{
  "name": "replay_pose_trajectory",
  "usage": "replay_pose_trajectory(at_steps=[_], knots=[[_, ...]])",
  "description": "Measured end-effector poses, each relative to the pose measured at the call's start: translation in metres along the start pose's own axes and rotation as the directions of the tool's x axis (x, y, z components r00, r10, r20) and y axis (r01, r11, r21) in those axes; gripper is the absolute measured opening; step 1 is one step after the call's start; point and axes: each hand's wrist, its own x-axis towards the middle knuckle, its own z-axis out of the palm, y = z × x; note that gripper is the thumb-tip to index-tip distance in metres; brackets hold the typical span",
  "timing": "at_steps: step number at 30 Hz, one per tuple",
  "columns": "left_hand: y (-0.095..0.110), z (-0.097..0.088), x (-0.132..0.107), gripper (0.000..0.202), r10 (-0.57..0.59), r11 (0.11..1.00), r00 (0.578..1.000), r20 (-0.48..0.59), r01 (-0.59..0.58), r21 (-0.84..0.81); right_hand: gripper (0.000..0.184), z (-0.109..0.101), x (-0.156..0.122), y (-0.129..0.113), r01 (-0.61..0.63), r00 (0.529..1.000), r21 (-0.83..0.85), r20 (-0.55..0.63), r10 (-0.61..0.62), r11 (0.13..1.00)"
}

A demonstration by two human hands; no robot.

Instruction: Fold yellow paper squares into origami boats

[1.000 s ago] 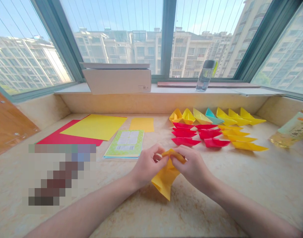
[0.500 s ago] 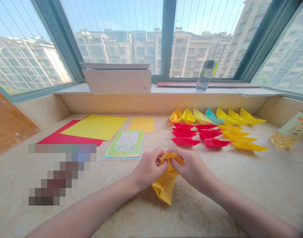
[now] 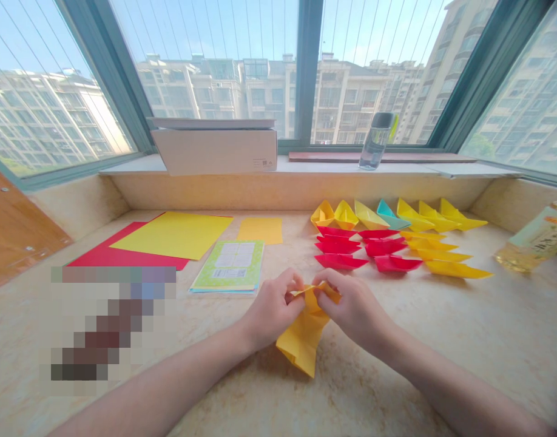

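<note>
A partly folded orange-yellow paper (image 3: 302, 340) is held just above the marble counter (image 3: 442, 340) in the middle of the view. My left hand (image 3: 272, 309) pinches its upper left edge with closed fingers. My right hand (image 3: 355, 309) pinches the upper right edge, thumb and fingers pressed together. The paper's lower point hangs down toward me. Behind the hands lie several folded paper boats: red ones (image 3: 341, 261), yellow ones (image 3: 458, 269) and one teal boat (image 3: 390, 212).
Flat yellow (image 3: 173, 233) and red sheets (image 3: 124, 252) lie at the left, with a small orange sheet (image 3: 260, 230) and a green paper pack (image 3: 230, 264). A cardboard box (image 3: 215, 149) and a water bottle (image 3: 375, 141) stand on the sill. A drink bottle (image 3: 533, 240) lies far right.
Both hands have drawn closer together and lowered slightly, squeezing the top of the orange-yellow paper. Its hanging lower part has bunched up and shortened.
</note>
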Motion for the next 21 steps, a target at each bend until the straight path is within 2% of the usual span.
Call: replay_pose_trajectory(at_steps=[4,9,13,16,21], knots=[[0.0012,0.0001,0.0009,0.013,-0.032,0.999,0.999,-0.032,0.032,-0.004,0.015,0.0008,0.0,0.0002,0.074,0.997,-0.073,-0.024,-0.075,0.995],[0.0046,-0.0028,0.003,0.02,-0.045,0.993,0.994,-0.102,0.056,0.104,0.014,0.0044,-0.0025,-0.0035,0.162,0.985,-0.11,-0.048,-0.168,0.981],[0.007,-0.0055,0.0026,0.013,0.004,0.978,0.996,-0.09,0.015,0.206,0.016,0.0058,-0.003,-0.006,0.133,0.989,-0.083,-0.047,-0.137,0.988],[0.0087,-0.0056,0.002,0.012,0.005,0.984,0.997,-0.081,0.01,0.178,0.018,0.0055,-0.0019,-0.0066,0.115,0.992,-0.069,-0.042,-0.118,0.991],[0.0079,-0.0038,0.0042,0.008,-0.011,0.984,0.992,-0.125,0.033,0.174,0.016,0.0052,-0.0008,-0.0057,0.123,0.99,-0.084,-0.058,-0.128,0.989]])
